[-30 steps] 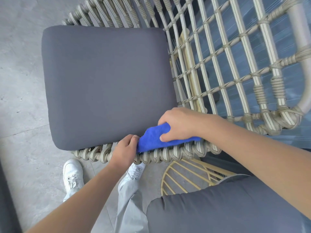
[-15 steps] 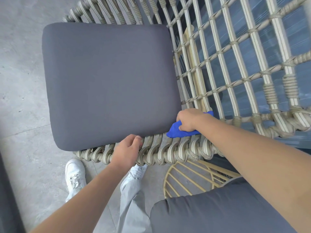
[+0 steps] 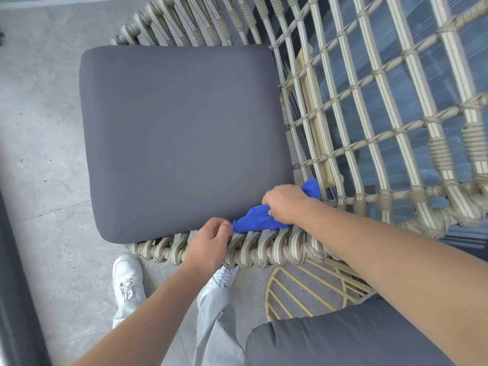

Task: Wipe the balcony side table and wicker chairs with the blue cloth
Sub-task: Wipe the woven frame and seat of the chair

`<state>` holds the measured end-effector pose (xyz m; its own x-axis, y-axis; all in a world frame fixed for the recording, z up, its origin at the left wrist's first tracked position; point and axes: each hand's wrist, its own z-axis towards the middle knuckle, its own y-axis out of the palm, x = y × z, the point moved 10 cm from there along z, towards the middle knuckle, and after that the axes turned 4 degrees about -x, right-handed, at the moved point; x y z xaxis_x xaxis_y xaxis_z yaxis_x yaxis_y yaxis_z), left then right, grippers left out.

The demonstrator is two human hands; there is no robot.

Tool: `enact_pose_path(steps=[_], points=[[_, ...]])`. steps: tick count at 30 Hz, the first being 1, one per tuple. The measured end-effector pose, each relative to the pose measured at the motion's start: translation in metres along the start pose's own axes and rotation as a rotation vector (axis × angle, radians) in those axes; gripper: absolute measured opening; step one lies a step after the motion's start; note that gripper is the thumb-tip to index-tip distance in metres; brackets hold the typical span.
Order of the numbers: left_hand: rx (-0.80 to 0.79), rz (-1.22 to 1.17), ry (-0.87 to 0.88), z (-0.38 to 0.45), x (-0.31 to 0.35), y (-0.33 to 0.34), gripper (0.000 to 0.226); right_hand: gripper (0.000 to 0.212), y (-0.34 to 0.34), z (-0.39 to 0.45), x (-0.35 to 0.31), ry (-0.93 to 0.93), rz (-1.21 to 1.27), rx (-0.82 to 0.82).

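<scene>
A wicker chair (image 3: pixel 264 250) with a woven beige frame fills the view from above, and a grey seat cushion (image 3: pixel 182 138) lies in it. My right hand (image 3: pixel 286 204) grips the bunched blue cloth (image 3: pixel 253 220) and presses it on the near wicker rim at the cushion's right corner. One end of the cloth sticks out past my knuckles toward the lattice side. My left hand (image 3: pixel 208 244) grips the same rim just left of the cloth, fingers curled over the weave.
A second grey cushion (image 3: pixel 343 336) lies at the bottom right, over a yellow wire frame (image 3: pixel 295 291). The chair's lattice arm (image 3: pixel 383 114) rises on the right. Grey floor tiles (image 3: pixel 39 154) spread to the left. My white shoes (image 3: pixel 128 280) stand below the rim.
My right hand slid the cloth right along the rim to the corner, then partly back left. My left hand has kept its hold on the rim.
</scene>
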<state>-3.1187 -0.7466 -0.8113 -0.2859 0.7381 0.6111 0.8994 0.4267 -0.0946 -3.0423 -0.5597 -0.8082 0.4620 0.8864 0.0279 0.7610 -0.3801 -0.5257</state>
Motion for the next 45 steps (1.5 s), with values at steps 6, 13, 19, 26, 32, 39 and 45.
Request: enact_pose_path(steps=[6, 13, 19, 26, 32, 39, 45], points=[[-0.018, 0.027, 0.002, -0.003, 0.003, -0.001, 0.022, 0.025, 0.023, -0.006, 0.01, 0.037, 0.263, -0.221], [-0.043, -0.017, -0.002, -0.005, 0.007, -0.001, 0.021, 0.02, 0.025, -0.006, 0.007, 0.105, 0.325, -0.29], [-0.014, -0.101, 0.036, -0.008, 0.005, -0.007, 0.015, 0.026, 0.01, -0.025, 0.001, 0.071, 0.383, -0.214], [0.002, -0.06, 0.117, -0.02, 0.011, -0.007, 0.014, 0.033, -0.006, -0.046, -0.014, 0.021, 0.388, -0.044], [0.035, 0.016, 0.108, -0.02, 0.012, -0.015, 0.015, 0.035, -0.021, -0.066, -0.027, -0.034, 0.38, 0.018], [0.029, 0.01, 0.129, -0.025, 0.012, -0.018, 0.013, 0.031, -0.037, -0.089, -0.053, -0.097, 0.315, 0.104], [0.03, -0.012, 0.123, -0.023, 0.008, -0.022, 0.026, 0.028, -0.05, -0.106, -0.077, -0.186, 0.265, 0.117]])
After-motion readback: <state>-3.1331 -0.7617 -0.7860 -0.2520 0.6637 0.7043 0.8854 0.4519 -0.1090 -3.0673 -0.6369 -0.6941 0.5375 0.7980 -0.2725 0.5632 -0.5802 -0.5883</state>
